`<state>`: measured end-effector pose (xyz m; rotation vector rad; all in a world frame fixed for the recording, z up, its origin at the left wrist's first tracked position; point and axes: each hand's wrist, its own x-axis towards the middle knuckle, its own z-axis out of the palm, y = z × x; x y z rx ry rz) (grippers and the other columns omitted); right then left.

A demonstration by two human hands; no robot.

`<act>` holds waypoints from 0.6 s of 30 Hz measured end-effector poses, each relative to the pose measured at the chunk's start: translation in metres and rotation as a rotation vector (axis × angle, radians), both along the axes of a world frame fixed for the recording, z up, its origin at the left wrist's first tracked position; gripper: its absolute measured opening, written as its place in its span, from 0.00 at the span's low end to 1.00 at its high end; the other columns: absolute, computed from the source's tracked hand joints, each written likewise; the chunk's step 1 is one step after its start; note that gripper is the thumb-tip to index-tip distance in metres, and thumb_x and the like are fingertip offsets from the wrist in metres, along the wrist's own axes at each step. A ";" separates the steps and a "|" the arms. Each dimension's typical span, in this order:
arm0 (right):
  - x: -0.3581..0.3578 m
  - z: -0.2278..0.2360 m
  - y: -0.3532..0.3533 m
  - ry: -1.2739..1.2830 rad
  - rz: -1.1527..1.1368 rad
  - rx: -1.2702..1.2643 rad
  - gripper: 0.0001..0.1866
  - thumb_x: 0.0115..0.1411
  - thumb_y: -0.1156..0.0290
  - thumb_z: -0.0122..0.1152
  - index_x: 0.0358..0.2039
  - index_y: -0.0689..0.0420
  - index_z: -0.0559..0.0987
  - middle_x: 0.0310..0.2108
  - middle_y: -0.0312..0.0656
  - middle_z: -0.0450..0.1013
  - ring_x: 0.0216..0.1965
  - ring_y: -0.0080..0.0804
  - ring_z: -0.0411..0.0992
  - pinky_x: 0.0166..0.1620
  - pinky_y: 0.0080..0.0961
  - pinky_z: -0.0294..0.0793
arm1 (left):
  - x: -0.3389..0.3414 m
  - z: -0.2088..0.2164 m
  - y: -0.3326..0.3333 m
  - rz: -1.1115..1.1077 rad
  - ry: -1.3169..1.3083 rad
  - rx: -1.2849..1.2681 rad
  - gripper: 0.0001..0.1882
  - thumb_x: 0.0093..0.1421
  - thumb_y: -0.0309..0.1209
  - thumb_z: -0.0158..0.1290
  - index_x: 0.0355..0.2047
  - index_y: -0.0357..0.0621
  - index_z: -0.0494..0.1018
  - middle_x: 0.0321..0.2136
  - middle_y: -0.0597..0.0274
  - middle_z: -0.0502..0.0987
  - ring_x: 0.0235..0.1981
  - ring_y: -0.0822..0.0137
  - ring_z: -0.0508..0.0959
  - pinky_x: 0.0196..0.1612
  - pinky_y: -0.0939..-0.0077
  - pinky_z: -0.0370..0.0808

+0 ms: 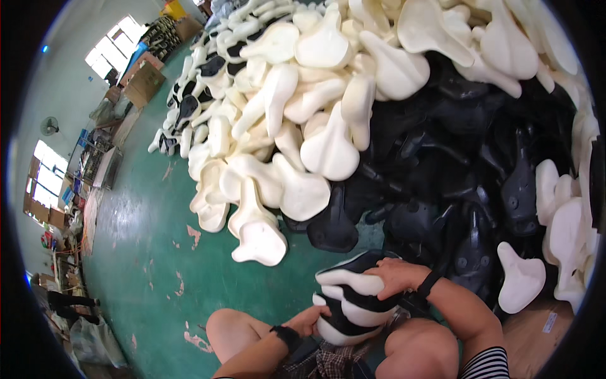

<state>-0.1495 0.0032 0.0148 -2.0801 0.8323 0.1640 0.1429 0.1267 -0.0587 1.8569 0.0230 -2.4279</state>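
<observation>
A stack of bicycle saddle pieces [357,306], white foam pads alternating with black shells, rests in front of me between my bent legs. My left hand [307,320] is closed on the stack's left side, with the fingertips partly hidden. From the right, my right hand [398,278] grips the upper part, its fingers over the top white pad [346,278]. Just beyond the stack lies a black saddle shell [334,227], and a white foam pad [260,242] is on the floor to its left.
A large heap of white foam saddle pads [328,148] spreads ahead of me. Black saddle shells [473,252] are piled at the right. A cardboard sheet [536,335] lies at the lower right. Green floor [145,252] extends left, toward cardboard boxes [144,83] along the wall.
</observation>
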 end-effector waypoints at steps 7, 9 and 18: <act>0.006 0.211 -0.105 -0.661 -0.501 -1.054 0.36 0.49 0.70 0.60 0.60 0.57 0.62 0.59 0.52 0.60 0.60 0.45 0.59 0.60 0.40 0.58 | 0.028 0.192 -0.211 0.535 0.405 -1.135 0.13 0.63 0.36 0.48 0.46 0.48 0.68 0.40 0.63 0.76 0.42 0.66 0.75 0.49 0.65 0.71; -0.012 0.275 -0.109 -1.019 -0.750 -1.166 0.31 0.52 0.74 0.59 0.58 0.59 0.64 0.56 0.51 0.64 0.57 0.44 0.63 0.59 0.35 0.61 | -0.019 0.311 -0.288 0.828 0.275 -1.324 0.37 0.60 0.44 0.52 0.63 0.43 0.48 0.59 0.47 0.58 0.55 0.48 0.66 0.59 0.57 0.64; -0.128 0.044 -0.006 -0.452 -0.993 -0.390 0.11 0.54 0.75 0.58 0.39 0.63 0.77 0.38 0.46 0.76 0.39 0.32 0.75 0.43 0.26 0.73 | -0.131 0.181 -0.260 0.025 0.259 -1.202 0.27 0.61 0.36 0.52 0.57 0.42 0.59 0.43 0.56 0.73 0.43 0.56 0.77 0.45 0.65 0.75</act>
